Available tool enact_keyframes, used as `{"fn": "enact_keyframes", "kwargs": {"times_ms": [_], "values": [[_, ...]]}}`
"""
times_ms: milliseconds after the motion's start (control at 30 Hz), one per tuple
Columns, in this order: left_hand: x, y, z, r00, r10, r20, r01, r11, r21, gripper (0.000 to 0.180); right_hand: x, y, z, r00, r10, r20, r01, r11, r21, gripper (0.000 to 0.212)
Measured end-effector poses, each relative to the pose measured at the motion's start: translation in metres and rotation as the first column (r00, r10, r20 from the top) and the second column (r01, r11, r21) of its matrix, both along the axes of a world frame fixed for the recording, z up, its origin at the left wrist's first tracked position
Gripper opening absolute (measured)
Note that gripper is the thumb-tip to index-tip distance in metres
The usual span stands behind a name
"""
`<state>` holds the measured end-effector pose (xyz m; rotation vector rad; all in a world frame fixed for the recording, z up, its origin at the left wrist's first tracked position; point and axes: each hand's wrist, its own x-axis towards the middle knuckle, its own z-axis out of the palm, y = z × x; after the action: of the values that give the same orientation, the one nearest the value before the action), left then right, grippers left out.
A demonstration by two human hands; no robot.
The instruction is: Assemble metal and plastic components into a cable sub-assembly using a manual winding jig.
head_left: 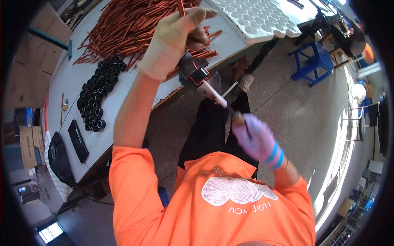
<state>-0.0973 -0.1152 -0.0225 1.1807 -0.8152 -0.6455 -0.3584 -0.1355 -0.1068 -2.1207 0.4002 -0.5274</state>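
Note:
My left hand [170, 43], in a cream glove, is at the table's edge above a dark clamped fixture [195, 74]. Its fingers curl around a thin orange-brown rod [181, 7] whose end pokes up past the thumb; the rest of the rod is hidden by the hand. A white-sleeved lever [215, 94] runs from the fixture toward my body. My right hand [254, 137], in a purple glove with a blue band at the wrist, is closed around the lever's brown handle [238, 119]. Beyond the left hand lies a large heap of similar orange-brown rods [127, 28].
Several short black rings [94, 92] lie bunched on the white table [135, 92], with a black phone [78, 141] and a dark pouch [60, 158] nearer me. A white tray with round hollows [258, 18] sits at the far right. A blue stool [312, 63] stands on the floor.

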Motion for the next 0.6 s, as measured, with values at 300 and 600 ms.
{"fn": "enact_keyframes", "kwargs": {"times_ms": [300, 600], "values": [[-0.048, 0.071, -0.044, 0.277, 0.183, 0.943, -0.236, 0.965, -0.118, 0.029, -0.107, 0.045, 0.002, 0.939, -0.023, -0.345, 0.195, 0.858, 0.475, 0.019], [-0.004, 0.065, -0.069, 0.252, 0.477, 0.842, -0.383, 0.849, -0.366, 0.024, 0.005, 0.012, -0.024, 0.992, -0.028, -0.125, 0.072, 0.93, 0.361, 0.011]]}}
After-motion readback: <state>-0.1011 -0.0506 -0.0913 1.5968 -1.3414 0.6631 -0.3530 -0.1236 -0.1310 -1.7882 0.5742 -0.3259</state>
